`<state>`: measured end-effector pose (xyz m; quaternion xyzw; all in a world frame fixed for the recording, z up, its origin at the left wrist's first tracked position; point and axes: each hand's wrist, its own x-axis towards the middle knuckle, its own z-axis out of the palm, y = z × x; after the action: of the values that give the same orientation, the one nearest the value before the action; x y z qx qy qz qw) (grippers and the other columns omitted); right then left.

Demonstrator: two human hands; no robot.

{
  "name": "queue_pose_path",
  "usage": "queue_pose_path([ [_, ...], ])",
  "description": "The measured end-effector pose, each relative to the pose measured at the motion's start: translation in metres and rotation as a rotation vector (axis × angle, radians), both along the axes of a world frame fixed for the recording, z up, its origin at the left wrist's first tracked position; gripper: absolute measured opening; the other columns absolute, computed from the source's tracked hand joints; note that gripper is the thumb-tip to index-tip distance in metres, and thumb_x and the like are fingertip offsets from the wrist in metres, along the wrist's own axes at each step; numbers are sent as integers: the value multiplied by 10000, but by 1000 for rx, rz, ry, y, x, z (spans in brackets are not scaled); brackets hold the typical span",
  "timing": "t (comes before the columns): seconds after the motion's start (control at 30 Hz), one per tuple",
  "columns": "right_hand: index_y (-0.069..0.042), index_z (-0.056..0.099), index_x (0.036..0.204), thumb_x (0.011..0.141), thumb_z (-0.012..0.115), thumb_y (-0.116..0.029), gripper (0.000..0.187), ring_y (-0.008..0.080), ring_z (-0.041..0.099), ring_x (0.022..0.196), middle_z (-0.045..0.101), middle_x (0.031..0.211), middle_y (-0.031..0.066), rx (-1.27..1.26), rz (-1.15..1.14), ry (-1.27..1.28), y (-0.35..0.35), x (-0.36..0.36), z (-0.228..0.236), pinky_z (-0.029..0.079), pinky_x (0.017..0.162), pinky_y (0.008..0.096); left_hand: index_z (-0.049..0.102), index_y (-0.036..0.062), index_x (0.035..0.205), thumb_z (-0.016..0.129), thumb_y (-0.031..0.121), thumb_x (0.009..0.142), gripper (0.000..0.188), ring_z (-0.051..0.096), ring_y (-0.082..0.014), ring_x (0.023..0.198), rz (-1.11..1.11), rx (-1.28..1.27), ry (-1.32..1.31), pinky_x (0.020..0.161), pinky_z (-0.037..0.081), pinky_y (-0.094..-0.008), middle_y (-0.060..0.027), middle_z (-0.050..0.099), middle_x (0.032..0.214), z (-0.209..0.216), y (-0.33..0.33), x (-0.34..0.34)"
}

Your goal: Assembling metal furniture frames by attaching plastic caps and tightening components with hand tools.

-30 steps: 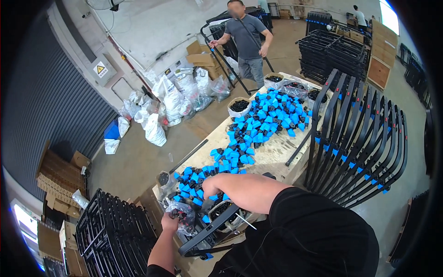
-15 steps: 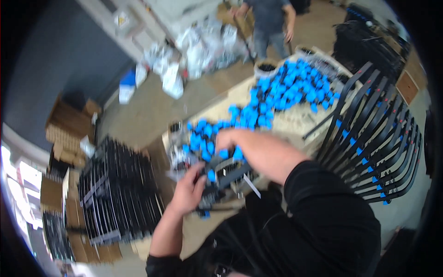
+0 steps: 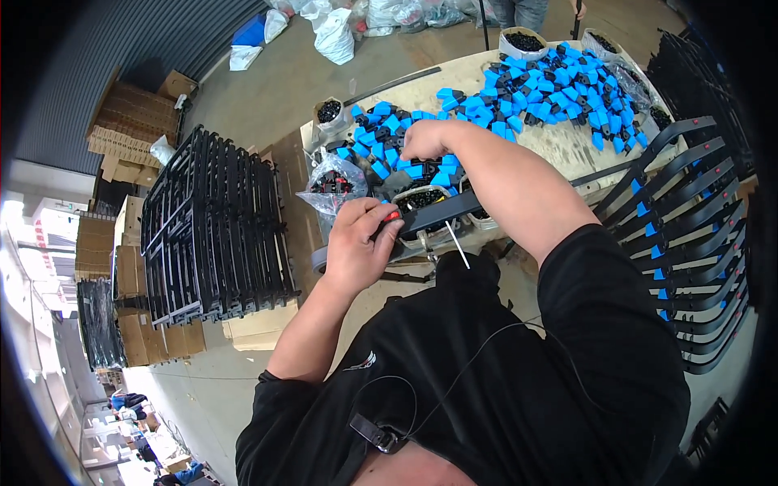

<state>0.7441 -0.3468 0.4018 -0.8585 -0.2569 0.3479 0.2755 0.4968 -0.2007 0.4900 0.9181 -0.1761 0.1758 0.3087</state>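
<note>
A black curved metal bar (image 3: 442, 212) lies across the near edge of the table. My left hand (image 3: 356, 243) rests over its left part, with thumb and forefinger closed about a small red piece (image 3: 392, 216) against the bar. Reaching farther out, my right hand (image 3: 425, 139) has its fingers bunched, tips down, at the edge of a heap of blue-and-black plastic parts (image 3: 381, 134). Whatever those fingers hold is hidden. A thin white strip (image 3: 458, 245) sticks out from the bar toward me. Behind the bar stands a container of small black pieces (image 3: 417, 200).
Beside my left hand is a clear bag with red and black parts (image 3: 332, 185). Tubs of black pieces (image 3: 329, 112) stand along the table (image 3: 559, 154). Curved black bars with blue parts (image 3: 689, 243) are racked at right; black frames (image 3: 215, 227) are stacked at left. A person (image 3: 523, 14) stands beyond.
The view has tilted downward and sharpened. My left hand's fingers, apart before, have closed about the red piece at the bar. My right hand stays over the heap of blue parts.
</note>
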Motion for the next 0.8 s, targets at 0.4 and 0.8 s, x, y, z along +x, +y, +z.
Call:
queue_pose_path([
  [0.4, 32, 720, 886, 876, 698, -398, 431, 261, 598, 640, 669, 797, 147, 13, 30, 5, -2, 7, -3, 469, 574, 425, 685, 0, 1032, 741, 61, 830, 219, 648, -339, 869, -11, 49, 24, 773, 534, -406, -155, 683, 948, 1, -3, -5],
  [0.8, -65, 745, 1065, 901, 680, -374, 355, 204, 627, 668, 717, 871, 105, -138, 67, -35, 2, 2, 15, 499, 606, 402, 677, 3, 1010, 724, 36, 822, 197, 610, -347, 885, -22, 146, 21, 786, 504, -417, -146, 636, 950, -3, 5, -1],
])
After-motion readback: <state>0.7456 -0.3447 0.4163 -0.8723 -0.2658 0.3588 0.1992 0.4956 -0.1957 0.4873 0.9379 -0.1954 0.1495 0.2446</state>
